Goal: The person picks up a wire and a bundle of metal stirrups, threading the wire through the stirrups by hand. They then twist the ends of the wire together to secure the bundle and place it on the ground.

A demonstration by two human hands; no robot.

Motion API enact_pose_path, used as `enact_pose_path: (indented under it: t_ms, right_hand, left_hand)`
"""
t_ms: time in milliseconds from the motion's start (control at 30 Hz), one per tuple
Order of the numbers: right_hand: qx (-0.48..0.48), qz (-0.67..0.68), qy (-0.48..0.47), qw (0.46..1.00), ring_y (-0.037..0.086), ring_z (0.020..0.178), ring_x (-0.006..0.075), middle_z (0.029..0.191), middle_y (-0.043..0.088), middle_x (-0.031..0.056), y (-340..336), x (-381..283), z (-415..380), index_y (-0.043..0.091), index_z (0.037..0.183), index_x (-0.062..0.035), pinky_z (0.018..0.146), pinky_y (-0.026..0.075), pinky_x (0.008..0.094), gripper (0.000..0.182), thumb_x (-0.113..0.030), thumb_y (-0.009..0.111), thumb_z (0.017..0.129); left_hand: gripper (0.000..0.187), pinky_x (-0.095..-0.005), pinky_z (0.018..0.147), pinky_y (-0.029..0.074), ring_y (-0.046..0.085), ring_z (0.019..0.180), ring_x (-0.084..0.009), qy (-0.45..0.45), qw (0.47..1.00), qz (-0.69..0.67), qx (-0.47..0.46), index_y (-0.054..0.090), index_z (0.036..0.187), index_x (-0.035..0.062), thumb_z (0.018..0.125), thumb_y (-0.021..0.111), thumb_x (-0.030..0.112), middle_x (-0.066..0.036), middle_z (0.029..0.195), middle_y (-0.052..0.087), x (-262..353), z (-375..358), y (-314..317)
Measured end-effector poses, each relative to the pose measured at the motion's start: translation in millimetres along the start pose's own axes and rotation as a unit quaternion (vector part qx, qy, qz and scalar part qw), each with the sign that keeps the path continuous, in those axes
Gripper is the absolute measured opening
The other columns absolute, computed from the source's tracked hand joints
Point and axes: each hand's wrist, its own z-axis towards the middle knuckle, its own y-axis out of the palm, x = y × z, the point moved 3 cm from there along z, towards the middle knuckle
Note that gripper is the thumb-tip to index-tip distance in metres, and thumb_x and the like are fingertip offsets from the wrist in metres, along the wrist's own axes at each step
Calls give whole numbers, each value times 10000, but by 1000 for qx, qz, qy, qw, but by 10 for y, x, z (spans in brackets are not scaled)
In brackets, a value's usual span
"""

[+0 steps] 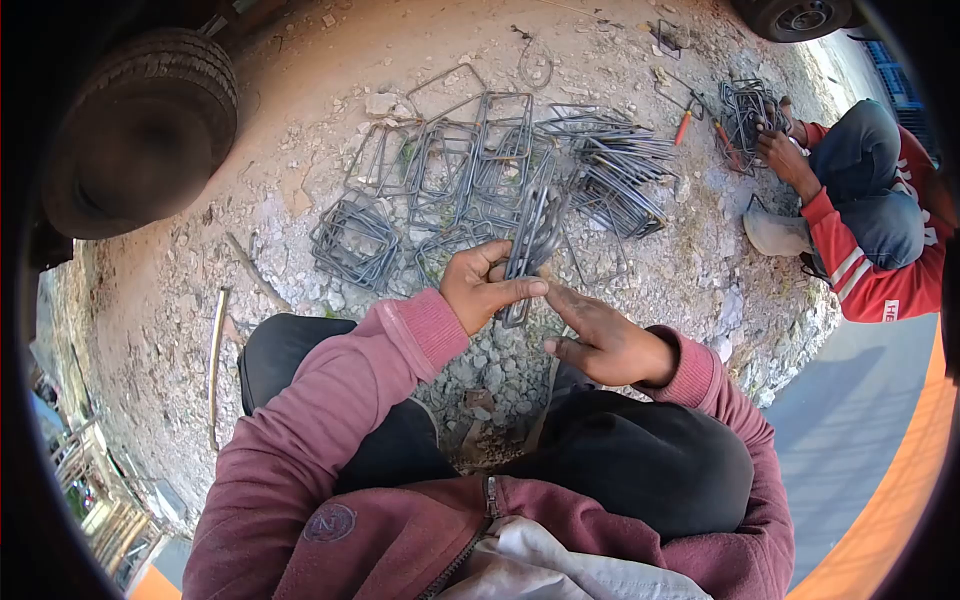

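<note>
One bundle of bent rods (531, 240); we seem to be squaring it up.
Head view: our left hand (482, 285) clamps it above the rubble (492, 375); our right hand (612, 342), loosely parted, sits beside it, contact unclear. The next move calls for steadiness.

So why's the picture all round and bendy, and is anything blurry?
Head view: black surrounds the picture and the orange strip bows, probably from a very wide lens; head view: the held metal frames look smeared near their top; head view: the left tyre looks very dark.
</note>
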Motion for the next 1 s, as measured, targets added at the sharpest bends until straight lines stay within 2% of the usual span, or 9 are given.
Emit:
enact_pose_path:
  t_ms: [133, 233, 367, 433, 533, 600, 767, 867, 1000]
  right_hand:
    - [72, -62, 2, 996, 418, 1167, 356, 1306, 347, 260, -25, 113, 7, 289, 1299, 52, 964, 356, 368, 549, -115, 529, 834]
    - [171, 429, 162, 872, 578, 934, 239, 1145, 517, 168, 71, 307, 75, 397, 1246, 20, 801, 473, 298, 465, -179, 553, 855]
    - [307, 595, 139, 729, 536, 656, 86, 802, 576, 47, -47, 345, 153, 542, 1086, -2, 629, 477, 220, 300, -218, 539, 878]
    - [282, 563, 97, 771, 539, 624, 86, 760, 579, 47, -62, 425, 152, 556, 1039, 2, 611, 479, 224, 273, -222, 523, 886]
    - [299, 448, 61, 840, 548, 562, 92, 703, 575, 52, -162, 308, 140, 586, 922, 16, 526, 476, 217, 205, -169, 504, 893]
    - [333, 359, -4, 872, 556, 549, 97, 719, 578, 64, -345, 99, 74, 593, 892, 31, 493, 472, 211, 188, -133, 502, 890]
    - [277, 280, -92, 915, 572, 524, 100, 737, 577, 102, -570, -272, 243, 612, 774, 66, 470, 475, 209, 127, -25, 548, 835]
    - [180, 274, -147, 933, 582, 533, 104, 727, 595, 94, -619, -612, 558, 619, 787, 56, 483, 483, 206, 138, -59, 559, 836]
    - [118, 340, -50, 932, 587, 537, 111, 719, 619, 80, -840, -809, 972, 628, 803, 42, 495, 487, 206, 176, -127, 586, 832]
  left_hand:
    - [191, -177, 499, 362, 427, 583, -1, 8, 991, 117, 57, 617, 844, -6, 755, 697, 142, 26, 660, 561, 30, -1, -85]
    - [184, -185, 479, 338, 380, 557, -3, 6, 989, 128, 70, 604, 716, 8, 755, 699, 160, 44, 589, 497, 68, -32, -42]
    - [208, -200, 482, 351, 403, 552, -19, -19, 970, 239, 28, 612, 718, 5, 754, 701, 190, 29, 582, 504, 32, -46, -99]
    - [221, -223, 500, 388, 471, 562, -47, -49, 969, 241, 12, 636, 779, -10, 746, 705, 198, -5, 610, 556, 46, -60, -108]
    - [265, -245, 546, 413, 507, 614, -81, 152, 900, 409, 5, 642, 884, -43, 747, 699, 178, -48, 724, 611, 363, -124, -171]
    - [313, -255, 565, 429, 527, 618, -119, 202, 887, 400, 111, 619, 976, -52, 786, 652, 194, -56, 766, 617, 514, -171, -511]
    - [371, -212, 495, 334, 387, 527, -58, 9, 981, 104, 166, 645, 893, -4, 875, 525, 346, 33, 598, 467, 1052, -479, -849]
    - [376, -210, 526, 342, 415, 557, -61, 109, 963, 219, 111, 629, 870, -16, 892, 497, 336, 17, 611, 483, 913, -419, -401]
    - [313, -213, 606, 392, 451, 623, -76, 91, 982, 162, 40, 615, 848, -10, 900, 487, 271, -20, 698, 545, 820, -507, -482]
